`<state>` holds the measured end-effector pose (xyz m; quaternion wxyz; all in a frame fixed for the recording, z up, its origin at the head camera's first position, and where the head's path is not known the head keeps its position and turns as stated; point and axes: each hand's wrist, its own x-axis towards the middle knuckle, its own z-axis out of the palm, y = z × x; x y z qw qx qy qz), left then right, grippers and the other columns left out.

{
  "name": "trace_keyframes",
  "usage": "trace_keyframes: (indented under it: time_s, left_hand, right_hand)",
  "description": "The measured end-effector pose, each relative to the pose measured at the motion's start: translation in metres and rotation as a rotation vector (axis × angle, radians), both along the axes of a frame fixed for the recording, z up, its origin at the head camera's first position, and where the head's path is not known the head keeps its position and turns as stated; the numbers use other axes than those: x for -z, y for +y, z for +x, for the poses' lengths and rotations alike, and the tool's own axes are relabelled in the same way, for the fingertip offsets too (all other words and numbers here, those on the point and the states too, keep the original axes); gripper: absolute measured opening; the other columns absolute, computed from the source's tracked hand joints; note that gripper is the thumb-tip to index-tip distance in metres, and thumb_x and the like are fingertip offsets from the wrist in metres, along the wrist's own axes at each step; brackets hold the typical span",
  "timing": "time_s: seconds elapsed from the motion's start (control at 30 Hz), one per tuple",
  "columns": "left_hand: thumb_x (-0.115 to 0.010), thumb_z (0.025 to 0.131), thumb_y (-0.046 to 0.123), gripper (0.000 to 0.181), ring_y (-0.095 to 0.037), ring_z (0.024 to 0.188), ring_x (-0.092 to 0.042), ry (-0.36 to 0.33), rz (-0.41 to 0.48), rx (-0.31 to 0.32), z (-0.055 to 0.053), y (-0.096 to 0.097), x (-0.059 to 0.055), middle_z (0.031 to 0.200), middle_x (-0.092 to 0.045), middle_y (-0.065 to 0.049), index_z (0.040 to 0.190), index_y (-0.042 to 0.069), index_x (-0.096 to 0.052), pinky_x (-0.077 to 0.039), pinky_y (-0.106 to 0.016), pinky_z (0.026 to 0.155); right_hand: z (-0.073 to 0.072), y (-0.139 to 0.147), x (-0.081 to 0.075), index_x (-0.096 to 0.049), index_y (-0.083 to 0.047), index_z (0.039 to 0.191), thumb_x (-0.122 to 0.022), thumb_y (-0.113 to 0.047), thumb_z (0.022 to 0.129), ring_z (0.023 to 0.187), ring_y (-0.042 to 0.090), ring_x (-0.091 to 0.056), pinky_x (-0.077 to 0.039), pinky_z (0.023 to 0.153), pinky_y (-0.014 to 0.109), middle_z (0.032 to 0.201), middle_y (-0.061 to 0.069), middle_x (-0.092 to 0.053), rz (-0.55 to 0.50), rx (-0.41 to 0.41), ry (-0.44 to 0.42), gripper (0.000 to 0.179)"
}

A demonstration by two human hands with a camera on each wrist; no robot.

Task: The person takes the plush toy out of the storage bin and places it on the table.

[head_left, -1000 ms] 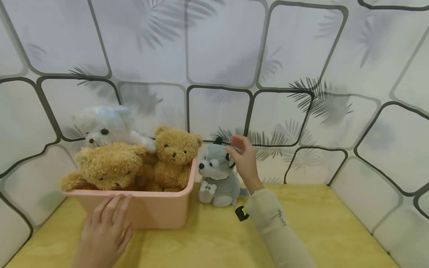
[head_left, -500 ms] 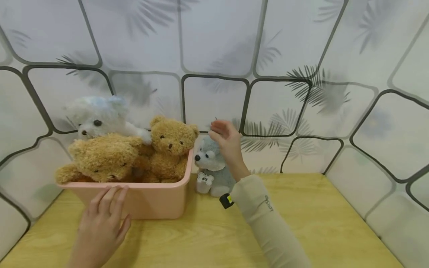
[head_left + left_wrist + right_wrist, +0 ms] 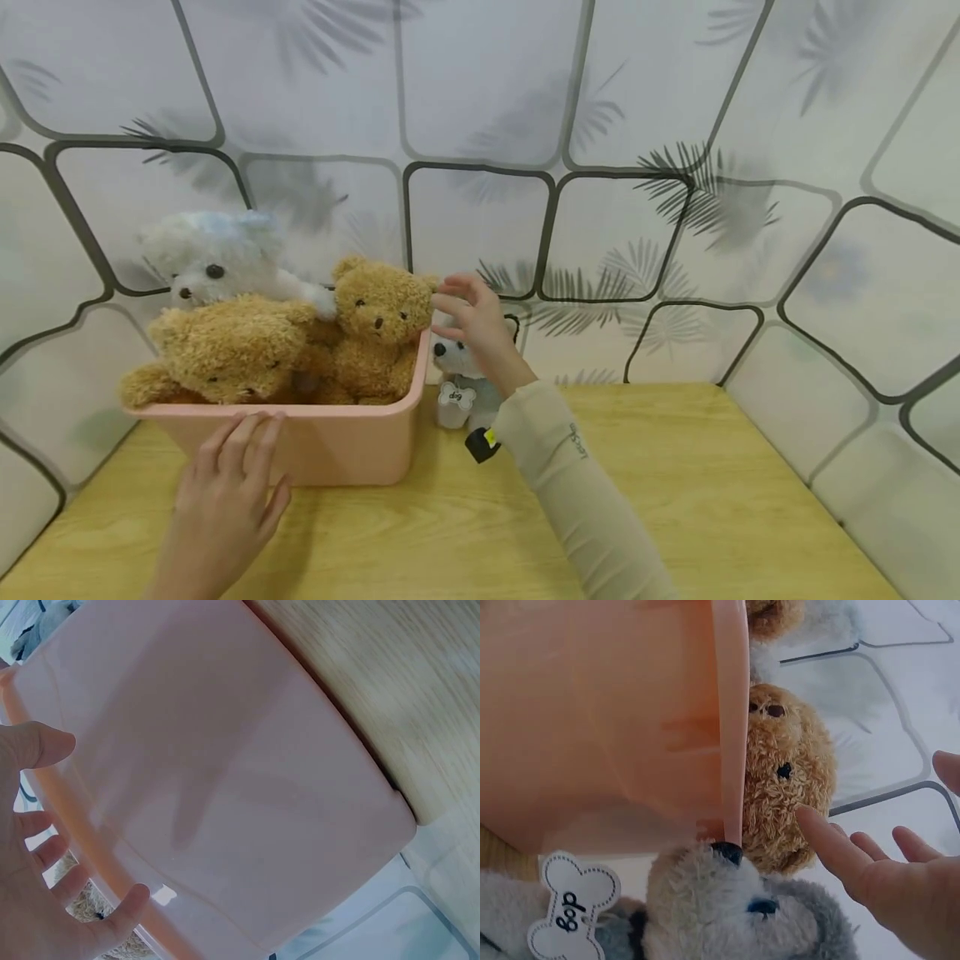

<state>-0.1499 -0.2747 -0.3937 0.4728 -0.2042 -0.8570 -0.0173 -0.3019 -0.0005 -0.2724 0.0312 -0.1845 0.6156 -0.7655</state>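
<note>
A pink plastic bin holds several plush toys. My left hand rests its fingertips on the bin's front rim, and the left wrist view shows those fingers spread and slightly bent along the edge. My right hand reaches over a grey plush dog with its fingers extended. Its fingertips are right at the head of the brown teddy bear in the bin's right end. In the right wrist view one finger overlaps that bear's fur. The dog, partly hidden by my right hand and sleeve, sits outside the bin's right side.
Another brown teddy bear leans over the bin's front left, with a white plush bear behind it. A bone-shaped tag reading "dog" hangs at the grey dog's neck. Patterned walls enclose the wooden tabletop.
My right hand has moved left from beside the dog's head to the right-hand brown bear's head. The left hand stays on the rim. The head view has tilted down slightly.
</note>
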Motion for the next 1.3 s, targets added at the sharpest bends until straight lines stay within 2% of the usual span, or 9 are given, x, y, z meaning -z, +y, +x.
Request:
trace_keyframes:
  time_s: [0.33,0.57,0.7,0.83,0.97,1.1,1.2,1.3]
  left_hand:
    - [-0.022,0.107,0.047,0.068,-0.054,0.111,-0.049,0.002,-0.006,0.001,0.000,0.000,-0.001,0.127,-0.052,-0.030,0.137,-0.006,-0.051,-0.047,-0.066,0.072]
    - [-0.023,0.107,0.046,0.066,-0.054,0.112,-0.048,-0.007,-0.010,-0.003,0.001,0.001,-0.002,0.127,-0.051,-0.030,0.137,-0.007,-0.050,-0.047,-0.065,0.075]
    - [-0.022,0.107,0.047,0.068,-0.054,0.111,-0.049,0.002,-0.002,0.002,0.000,0.000,-0.001,0.125,-0.052,-0.031,0.136,-0.007,-0.051,-0.047,-0.066,0.078]
    - [-0.022,0.107,0.049,0.070,-0.055,0.109,-0.050,0.009,0.004,0.006,0.000,0.000,0.001,0.124,-0.053,-0.032,0.135,-0.007,-0.052,-0.047,-0.067,0.076]
    - [-0.023,0.107,0.049,0.069,-0.056,0.110,-0.050,-0.005,0.003,0.003,0.001,0.000,0.001,0.125,-0.053,-0.032,0.136,-0.007,-0.051,-0.047,-0.067,0.074]
    - [-0.022,0.107,0.049,0.069,-0.056,0.110,-0.049,-0.008,0.003,0.000,0.002,0.000,0.000,0.125,-0.052,-0.032,0.136,-0.006,-0.051,-0.047,-0.067,0.073]
    - [-0.022,0.107,0.048,0.068,-0.056,0.110,-0.049,-0.008,0.003,0.001,0.001,0.000,0.000,0.125,-0.052,-0.032,0.137,-0.006,-0.051,-0.047,-0.067,0.074]
    - [-0.023,0.107,0.048,0.067,-0.056,0.110,-0.050,-0.004,0.004,0.005,0.001,0.000,0.000,0.125,-0.053,-0.031,0.137,-0.006,-0.051,-0.047,-0.067,0.074]
  right_hand:
    - [-0.005,-0.009,0.002,-0.038,0.002,0.149,-0.059,-0.012,0.102,0.134,0.038,-0.048,-0.051,0.099,0.053,0.148,0.021,-0.040,-0.001,-0.042,-0.139,0.053]
    - [-0.007,-0.015,0.004,-0.033,-0.002,0.153,-0.059,-0.016,0.103,0.139,0.044,-0.041,-0.052,0.098,0.054,0.154,0.020,-0.038,-0.017,-0.056,-0.243,0.058]
    - [-0.007,-0.021,0.003,-0.027,-0.003,0.155,-0.057,-0.016,0.104,0.144,0.049,-0.031,-0.051,0.098,0.055,0.159,0.019,-0.028,-0.039,-0.068,-0.277,0.061]
    - [-0.007,-0.025,0.001,-0.020,-0.005,0.159,-0.057,-0.016,0.104,0.147,0.048,-0.022,-0.050,0.099,0.057,0.164,0.017,-0.018,-0.058,-0.067,-0.323,0.067]
    - [-0.008,-0.029,-0.003,-0.017,-0.008,0.161,-0.059,-0.019,0.103,0.148,0.047,-0.021,-0.052,0.097,0.058,0.167,0.013,-0.015,-0.040,-0.058,-0.361,0.073]
    - [-0.010,-0.035,-0.007,-0.011,-0.018,0.164,-0.061,-0.023,0.102,0.146,0.052,-0.022,-0.052,0.094,0.061,0.168,0.008,-0.010,0.000,-0.071,-0.402,0.079]
    - [-0.009,-0.042,-0.007,-0.006,-0.024,0.165,-0.062,-0.024,0.101,0.146,0.054,-0.018,-0.047,0.096,0.067,0.169,0.005,-0.004,0.002,-0.078,-0.437,0.085]
    - [-0.005,-0.053,-0.005,0.002,-0.022,0.164,-0.065,-0.026,0.099,0.149,0.051,-0.011,-0.041,0.099,0.072,0.170,0.005,0.001,0.017,-0.037,-0.434,0.093]
